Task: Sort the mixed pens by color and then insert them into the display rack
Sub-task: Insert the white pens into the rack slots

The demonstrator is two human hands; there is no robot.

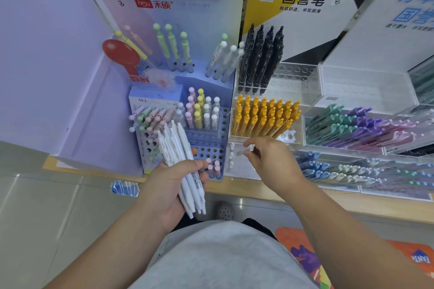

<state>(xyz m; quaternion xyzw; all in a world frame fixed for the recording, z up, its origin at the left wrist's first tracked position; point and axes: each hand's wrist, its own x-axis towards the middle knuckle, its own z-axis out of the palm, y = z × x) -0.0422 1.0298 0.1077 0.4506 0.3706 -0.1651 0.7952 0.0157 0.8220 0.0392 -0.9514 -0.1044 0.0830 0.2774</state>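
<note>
Left hand [164, 185] grips a bundle of white pens [175, 145]; right hand [272, 159] pinches a single white pen [251, 147]. Clear rack [238, 170] just beside.

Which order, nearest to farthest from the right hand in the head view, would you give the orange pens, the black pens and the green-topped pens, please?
1. orange pens, just behind the right hand.
2. black pens, on the tier behind those.
3. green-topped pens, far back on the left.
</note>
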